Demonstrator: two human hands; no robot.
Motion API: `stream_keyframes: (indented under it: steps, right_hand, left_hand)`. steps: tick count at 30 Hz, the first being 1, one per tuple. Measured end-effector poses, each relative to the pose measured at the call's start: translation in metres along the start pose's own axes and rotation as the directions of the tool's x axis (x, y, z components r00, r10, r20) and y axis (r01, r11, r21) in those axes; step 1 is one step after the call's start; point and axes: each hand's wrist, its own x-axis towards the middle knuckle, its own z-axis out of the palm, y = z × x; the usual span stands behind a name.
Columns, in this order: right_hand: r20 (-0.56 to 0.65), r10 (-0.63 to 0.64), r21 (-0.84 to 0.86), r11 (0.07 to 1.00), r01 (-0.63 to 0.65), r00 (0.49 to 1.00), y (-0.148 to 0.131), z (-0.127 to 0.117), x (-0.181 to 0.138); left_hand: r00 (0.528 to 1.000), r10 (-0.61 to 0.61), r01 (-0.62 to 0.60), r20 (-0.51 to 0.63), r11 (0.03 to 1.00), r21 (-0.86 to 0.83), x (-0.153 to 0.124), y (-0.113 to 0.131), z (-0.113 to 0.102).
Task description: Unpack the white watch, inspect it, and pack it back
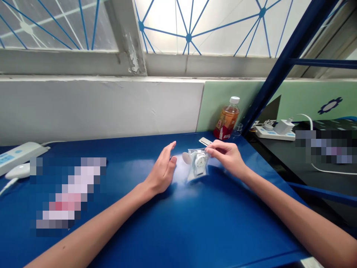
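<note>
My right hand pinches the upper right corner of a small clear plastic bag. Inside the bag is a white item with a round dial, which looks like a watch. At the bag's left edge shows a pale round disc; whether it lies inside or outside, I cannot tell. My left hand is held open to the left of the bag, apart from it, fingers stretched forward. Just behind my right fingertips is a small flat pale strip, partly hidden by the hand.
An amber drink bottle with a white cap stands at the back of the blue table. A white power strip and a white mouse-like device lie at the left, near a blurred-out item. Right of the blue post is another power strip.
</note>
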Motion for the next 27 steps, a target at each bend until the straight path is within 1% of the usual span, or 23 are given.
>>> stream_keyframes:
  steps: [2, 3, 4, 6, 8, 10, 12, 13, 15, 17, 19, 22, 24, 27]
  right_hand:
    - [0.030, 0.081, -0.004, 0.997, -0.081, 0.996, 0.005, 0.005, 0.000]
    - [0.040, 0.100, -0.019, 0.995, -0.099, 0.994, 0.008, 0.007, -0.001]
    - [0.041, 0.105, -0.042, 0.994, -0.104, 0.994, 0.011, 0.010, -0.002]
    - [0.049, 0.112, -0.097, 0.989, -0.107, 0.992, 0.017, 0.016, -0.005]
    - [0.068, 0.111, -0.174, 0.980, -0.098, 0.992, 0.020, 0.020, -0.008]
    - [0.092, 0.057, -0.289, 0.957, -0.028, 0.994, 0.021, 0.021, -0.010]
    - [0.142, -0.048, -0.410, 0.907, 0.102, 0.989, 0.019, 0.020, -0.013]
    - [0.189, -0.098, -0.450, 0.876, 0.175, 0.977, 0.018, 0.019, -0.014]
    - [0.326, -0.155, -0.478, 0.824, 0.304, 0.933, 0.014, 0.016, -0.016]
    - [0.471, -0.141, -0.468, 0.797, 0.382, 0.871, 0.011, 0.013, -0.017]
    - [0.564, -0.095, -0.467, 0.783, 0.412, 0.820, 0.010, 0.011, -0.019]
    - [0.623, -0.036, -0.476, 0.775, 0.416, 0.781, 0.011, 0.010, -0.019]
    - [0.637, -0.014, -0.482, 0.773, 0.412, 0.771, 0.014, 0.009, -0.019]
    - [0.630, -0.009, -0.492, 0.769, 0.408, 0.777, 0.017, 0.009, -0.018]
  left_hand:
    - [0.999, 0.038, -0.037, -0.031, 0.998, 0.055, 0.000, 0.005, -0.001]
    - [0.996, 0.085, -0.082, -0.021, 0.992, 0.097, -0.001, 0.008, -0.001]
    - [0.989, 0.149, -0.149, 0.011, 0.980, 0.134, -0.001, 0.012, -0.001]
    - [0.954, 0.279, -0.295, 0.108, 0.938, 0.182, -0.001, 0.016, -0.001]
    - [0.916, 0.343, -0.382, 0.206, 0.904, 0.193, -0.001, 0.018, 0.000]
    - [0.909, 0.319, -0.376, 0.268, 0.905, 0.198, -0.001, 0.017, 0.001]
    - [0.918, 0.263, -0.331, 0.298, 0.920, 0.208, 0.000, 0.015, 0.002]
    - [0.920, 0.240, -0.314, 0.310, 0.924, 0.216, 0.000, 0.014, 0.001]
    - [0.919, 0.203, -0.293, 0.338, 0.925, 0.240, 0.000, 0.013, 0.000]
    - [0.915, 0.167, -0.278, 0.368, 0.921, 0.273, 0.000, 0.012, -0.002]
    - [0.904, 0.137, -0.272, 0.405, 0.915, 0.297, 0.001, 0.011, -0.004]
    - [0.873, 0.128, -0.291, 0.471, 0.911, 0.292, 0.002, 0.011, -0.009]
    - [0.857, 0.123, -0.298, 0.500, 0.910, 0.287, 0.004, 0.010, -0.012]
    - [0.856, 0.084, -0.275, 0.510, 0.910, 0.311, 0.005, 0.009, -0.014]
